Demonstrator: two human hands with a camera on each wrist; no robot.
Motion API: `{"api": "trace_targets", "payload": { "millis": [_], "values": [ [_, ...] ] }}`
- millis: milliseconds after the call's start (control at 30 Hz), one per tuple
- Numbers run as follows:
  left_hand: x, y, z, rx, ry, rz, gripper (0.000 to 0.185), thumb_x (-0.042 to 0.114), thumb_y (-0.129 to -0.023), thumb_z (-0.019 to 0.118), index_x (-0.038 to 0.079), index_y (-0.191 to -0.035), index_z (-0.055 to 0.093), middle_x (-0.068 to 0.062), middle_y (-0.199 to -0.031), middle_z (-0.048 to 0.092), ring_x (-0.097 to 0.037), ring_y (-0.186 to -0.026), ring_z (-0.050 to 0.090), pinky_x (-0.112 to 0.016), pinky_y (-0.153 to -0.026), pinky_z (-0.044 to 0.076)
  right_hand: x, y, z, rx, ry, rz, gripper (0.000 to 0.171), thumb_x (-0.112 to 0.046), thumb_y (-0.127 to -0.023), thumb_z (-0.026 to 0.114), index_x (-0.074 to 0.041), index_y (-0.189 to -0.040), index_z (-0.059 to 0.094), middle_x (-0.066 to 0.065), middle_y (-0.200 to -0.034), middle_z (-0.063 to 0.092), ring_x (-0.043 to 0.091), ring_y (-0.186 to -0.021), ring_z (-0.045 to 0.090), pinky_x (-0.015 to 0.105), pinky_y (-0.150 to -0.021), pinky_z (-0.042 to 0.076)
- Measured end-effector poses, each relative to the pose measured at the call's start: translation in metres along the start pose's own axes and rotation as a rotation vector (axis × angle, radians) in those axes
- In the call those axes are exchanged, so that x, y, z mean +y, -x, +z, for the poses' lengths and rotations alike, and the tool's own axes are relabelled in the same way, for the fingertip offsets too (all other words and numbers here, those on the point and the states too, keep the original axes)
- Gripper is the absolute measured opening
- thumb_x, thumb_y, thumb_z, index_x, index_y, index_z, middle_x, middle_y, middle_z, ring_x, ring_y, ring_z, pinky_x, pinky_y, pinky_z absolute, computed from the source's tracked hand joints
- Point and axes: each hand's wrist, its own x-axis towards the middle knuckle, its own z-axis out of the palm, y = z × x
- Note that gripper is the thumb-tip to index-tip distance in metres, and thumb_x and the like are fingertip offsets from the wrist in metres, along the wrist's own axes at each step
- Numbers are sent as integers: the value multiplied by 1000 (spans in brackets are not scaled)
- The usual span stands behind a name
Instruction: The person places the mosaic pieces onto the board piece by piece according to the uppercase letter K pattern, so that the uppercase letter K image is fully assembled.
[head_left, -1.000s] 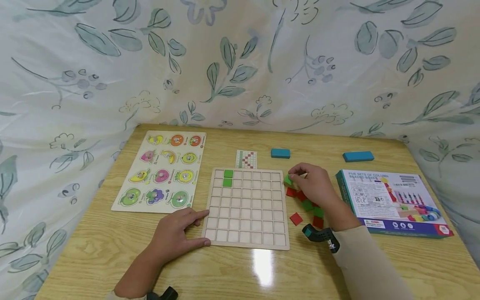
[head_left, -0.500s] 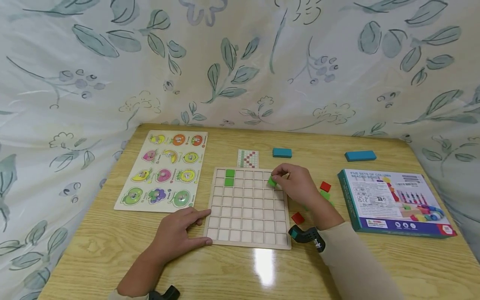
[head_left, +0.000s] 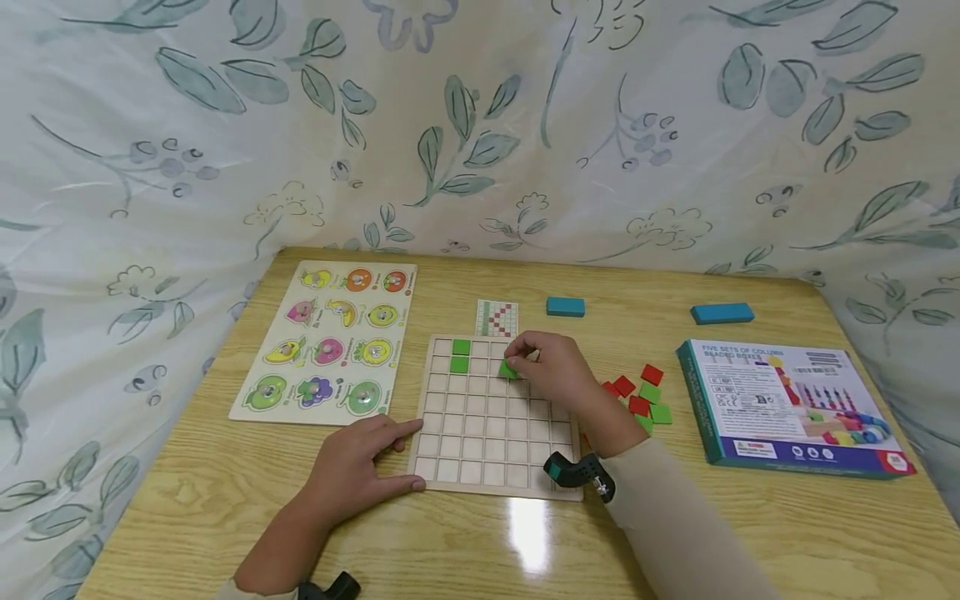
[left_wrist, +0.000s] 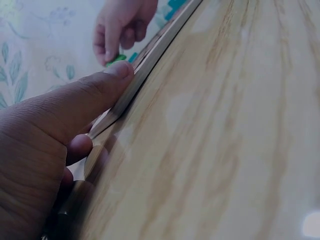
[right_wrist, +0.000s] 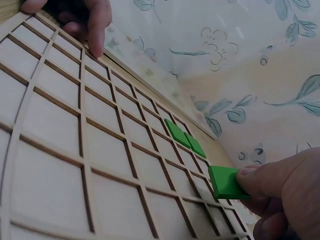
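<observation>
From where I watch, the head view looks down on a wooden table (head_left: 435,546). At its middle lies a wooden grid board (head_left: 472,429) with square compartments.

My attention is on a green tile (head_left: 508,369) at the fingertips of the right hand (head_left: 558,371). That hand is clamped on the tile's edge: in the right wrist view the thumb lies on top and fingers sit underneath, with most of the tile sticking out past the thumb. The tile is tilted and raised over the far part of the board; I cannot tell exactly which compartment is below it.

To its left, two seated green tiles (head_left: 459,364) fill neighbouring compartments in the second column from the left, in the two farthest rows.

The left hand (head_left: 360,458) has its thumb and index finger stretched out and apart, their tips touching the board's left edge; it is well apart from the held tile.

To the board's right, partly behind the right forearm, loose red and green tiles (head_left: 640,406) lie scattered. Just beyond the board's far edge is a small pattern card (head_left: 497,318), with a blue block (head_left: 565,307) near it.
</observation>
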Motion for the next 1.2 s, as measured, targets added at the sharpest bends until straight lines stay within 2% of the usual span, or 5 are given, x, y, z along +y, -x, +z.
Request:
{"api": "trace_targets", "payload": {
  "millis": [233, 333, 600, 800, 1200],
  "values": [
    [0, -1, 1, 3, -4, 1, 73, 60, -73, 93, 24, -134, 77, 22, -93, 55, 2, -79, 46, -24, -67, 43, -12, -7, 16, -55, 0, -59, 6, -12, -101, 75, -16, -98, 78, -3, -98, 71, 21, -100, 63, 41, -90, 52],
    [1, -1, 1, 0, -5, 3, 72, 60, -73, 93, 24, -134, 77, 21, -93, 55, 2, -79, 47, -25, -67, 44, -17, -9, 23, -68, -1, -67, 5, -12, -101, 76, -15, -97, 79, -3, -97, 72, 20, -97, 63, 41, -90, 52],
    [2, -2, -1, -7, -3, 2, 72, 60, -74, 93, 23, -134, 77, 20, -93, 55, 1, -79, 46, -25, -67, 43, -29, -13, 43, -119, 90, -123, 5, -17, -102, 76, -19, -98, 78, -8, -94, 71, 13, -91, 63, 38, -86, 53],
    [1, -2, -2, -10, -14, 0, 72, 61, -74, 92, 24, -134, 77, 20, -93, 55, 2, -79, 46, -25, -67, 43, -33, -16, 53, -104, 107, -157, 4, -18, -102, 75, -19, -101, 79, -8, -97, 71, 12, -93, 64, 38, -88, 53],
    [3, -2, -2, -29, -22, -21, 73, 63, -75, 91, 24, -135, 77, 21, -92, 53, 1, -79, 45, -24, -66, 42, -29, -16, 63, -104, 176, -192, 5, -23, -104, 74, -20, -102, 78, -9, -98, 69, 10, -89, 63, 36, -83, 52]
  ]
}}
